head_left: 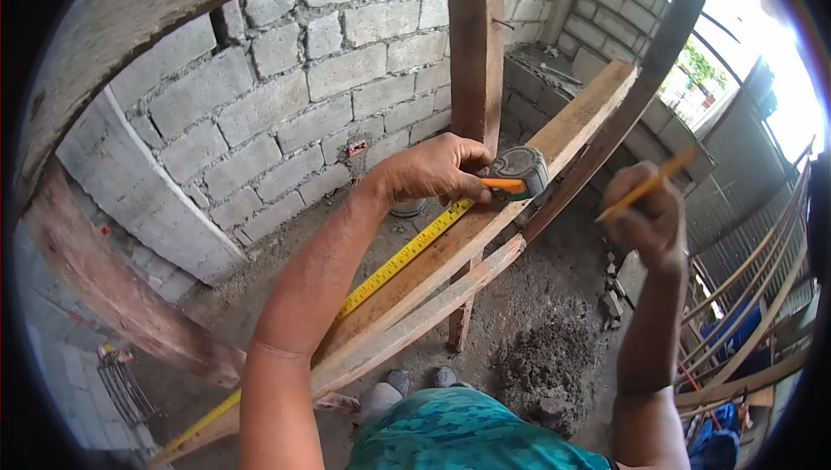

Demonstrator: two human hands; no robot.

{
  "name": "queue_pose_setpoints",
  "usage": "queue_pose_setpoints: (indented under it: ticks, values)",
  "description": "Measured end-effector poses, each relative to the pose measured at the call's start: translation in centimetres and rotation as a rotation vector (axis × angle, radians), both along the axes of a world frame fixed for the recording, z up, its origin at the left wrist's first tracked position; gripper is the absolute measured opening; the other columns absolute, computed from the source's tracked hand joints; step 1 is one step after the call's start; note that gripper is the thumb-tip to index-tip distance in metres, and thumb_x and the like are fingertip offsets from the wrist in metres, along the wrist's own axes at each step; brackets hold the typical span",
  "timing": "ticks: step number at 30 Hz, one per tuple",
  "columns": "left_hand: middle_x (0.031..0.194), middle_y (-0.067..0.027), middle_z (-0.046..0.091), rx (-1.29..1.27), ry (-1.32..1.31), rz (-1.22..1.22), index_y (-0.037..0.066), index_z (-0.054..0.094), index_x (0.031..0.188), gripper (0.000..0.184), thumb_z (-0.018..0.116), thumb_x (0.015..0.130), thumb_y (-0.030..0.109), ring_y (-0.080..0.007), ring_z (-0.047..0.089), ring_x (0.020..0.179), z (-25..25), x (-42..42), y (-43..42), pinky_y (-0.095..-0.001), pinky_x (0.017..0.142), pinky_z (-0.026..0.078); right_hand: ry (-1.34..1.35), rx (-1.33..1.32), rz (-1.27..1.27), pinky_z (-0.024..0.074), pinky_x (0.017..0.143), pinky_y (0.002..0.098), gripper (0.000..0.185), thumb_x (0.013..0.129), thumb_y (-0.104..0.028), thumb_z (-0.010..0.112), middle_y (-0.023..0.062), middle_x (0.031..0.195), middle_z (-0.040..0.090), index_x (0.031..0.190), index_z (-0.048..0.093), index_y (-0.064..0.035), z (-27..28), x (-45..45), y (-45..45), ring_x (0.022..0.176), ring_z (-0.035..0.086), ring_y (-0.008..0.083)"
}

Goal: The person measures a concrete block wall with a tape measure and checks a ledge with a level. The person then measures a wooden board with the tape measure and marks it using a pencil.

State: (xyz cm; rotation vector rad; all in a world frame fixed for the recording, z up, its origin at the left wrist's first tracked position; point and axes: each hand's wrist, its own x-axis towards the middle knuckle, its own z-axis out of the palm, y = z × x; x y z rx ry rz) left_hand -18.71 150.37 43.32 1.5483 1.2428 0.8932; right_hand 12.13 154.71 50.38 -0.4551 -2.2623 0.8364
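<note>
My left hand is closed at the mouth of a tape measure, thumb and fingers by its orange part. The case, grey and dark, rests on a long wooden beam. From it the yellow blade runs down along the beam toward the lower left, passing behind my left forearm. My right hand is raised to the right of the beam, apart from it, with a yellow-orange pencil between its fingers. The pencil is slightly blurred by motion.
A second rough wood strip runs just below the beam. An upright post with a protruding nail stands behind it. Grey block walls enclose the back. A heap of wet mortar lies on the floor; bent strips stand at right.
</note>
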Motion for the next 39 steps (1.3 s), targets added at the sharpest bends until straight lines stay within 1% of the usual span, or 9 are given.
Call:
queue_pose_setpoints:
  ticks: [1, 3, 5, 7, 9, 11, 13, 19, 39]
  values:
    - [0.095, -0.0029, 0.069, 0.011, -0.011, 0.018, 0.002, 0.068, 0.115, 0.044, 0.084, 0.077, 0.017, -0.0088, 0.059, 0.074, 0.0, 0.0, -0.3, -0.0245, 0.060, 0.048, 0.102, -0.146, 0.150, 0.0480, 0.060, 0.0281, 0.017, 0.084, -0.015, 0.074, 0.0044, 0.081, 0.064, 0.092, 0.067, -0.0013, -1.3, -1.1, -0.3, 0.069, 0.059, 0.0066]
    - [0.095, -0.0029, 0.069, 0.044, -0.034, 0.049, 0.001, 0.067, 0.115, 0.042, 0.082, 0.079, 0.015, -0.0090, 0.059, 0.079, -1.3, -0.9, 0.3, -0.0251, 0.065, 0.049, -0.018, -0.094, 0.207, 0.0481, 0.059, 0.0243, 0.016, 0.085, -0.014, 0.075, 0.0055, 0.083, 0.066, 0.093, 0.068, -0.0022, -2.6, -3.6, -1.1, 0.069, 0.060, 0.0059]
    - [0.096, -0.0029, 0.068, 0.079, -0.044, 0.057, 0.001, 0.067, 0.115, 0.039, 0.080, 0.080, 0.012, -0.0093, 0.060, 0.083, -1.9, -1.5, 0.6, -0.0258, 0.071, 0.050, -0.202, -0.082, 0.211, 0.0518, 0.064, 0.0261, 0.016, 0.086, -0.015, 0.074, 0.0076, 0.085, 0.068, 0.096, 0.069, -0.0023, -4.3, -5.8, -0.6, 0.074, 0.065, 0.0099]
    - [0.098, -0.0043, 0.068, 0.091, -0.122, 0.058, 0.000, 0.066, 0.115, 0.036, 0.077, 0.081, 0.010, -0.0096, 0.060, 0.090, -2.1, -1.4, 0.6, -0.0276, 0.080, 0.050, -0.200, -0.047, 0.206, 0.0552, 0.069, 0.0307, 0.018, 0.089, -0.015, 0.071, 0.0108, 0.087, 0.070, 0.102, 0.070, -0.0022, -4.1, -7.5, -1.0, 0.078, 0.069, 0.0161]
    - [0.098, -0.0044, 0.069, 0.078, -0.110, 0.075, 0.000, 0.066, 0.115, 0.037, 0.077, 0.082, 0.011, -0.0097, 0.061, 0.089, -2.1, -1.2, 0.5, -0.0275, 0.079, 0.050, -0.332, -0.055, 0.108, 0.0568, 0.075, 0.0348, 0.021, 0.091, -0.017, 0.069, 0.0134, 0.091, 0.072, 0.105, 0.071, -0.0015, -4.0, -8.5, -0.6, 0.083, 0.072, 0.0207]
    - [0.098, -0.0045, 0.069, 0.062, -0.093, 0.091, -0.001, 0.066, 0.115, 0.037, 0.076, 0.082, 0.012, -0.0098, 0.061, 0.089, -2.6, -1.2, 0.5, -0.0275, 0.078, 0.050, -0.261, 0.032, 0.149, 0.0576, 0.075, 0.0369, 0.023, 0.092, -0.020, 0.066, 0.0160, 0.087, 0.073, 0.102, 0.072, -0.0001, -4.4, -9.3, 0.3, 0.081, 0.073, 0.0229]
    - [0.098, -0.0044, 0.069, 0.033, -0.148, 0.104, -0.001, 0.066, 0.115, 0.038, 0.078, 0.083, 0.015, -0.0095, 0.062, 0.086, -3.0, -1.4, 0.7, -0.0263, 0.074, 0.050, -0.466, -0.039, 0.052, 0.0581, 0.071, 0.0383, 0.026, 0.094, -0.023, 0.064, 0.0176, 0.077, 0.071, 0.099, 0.072, 0.0018, -4.0, -9.8, 0.3, 0.074, 0.073, 0.0246]
    - [0.095, -0.0051, 0.069, 0.000, -0.134, 0.112, 0.000, 0.066, 0.115, 0.040, 0.079, 0.083, 0.020, -0.0108, 0.065, 0.080, -3.4, -1.8, 1.0, -0.0265, 0.071, 0.052, -0.541, 0.036, -0.032, 0.0576, 0.067, 0.0410, 0.029, 0.095, -0.023, 0.062, 0.0198, 0.069, 0.067, 0.094, 0.070, 0.0048, -3.9, -10.7, 0.1, 0.068, 0.072, 0.0278]
    - [0.089, -0.0051, 0.068, -0.029, -0.136, 0.134, 0.001, 0.065, 0.111, 0.037, 0.078, 0.081, 0.017, -0.0121, 0.064, 0.074, -3.1, -1.9, 0.8, -0.0278, 0.060, 0.049, -0.510, 0.085, 0.072, 0.0578, 0.067, 0.0413, 0.031, 0.097, -0.024, 0.059, 0.0207, 0.071, 0.068, 0.098, 0.068, 0.0056, -4.2, -11.0, 1.2, 0.067, 0.072, 0.0293]
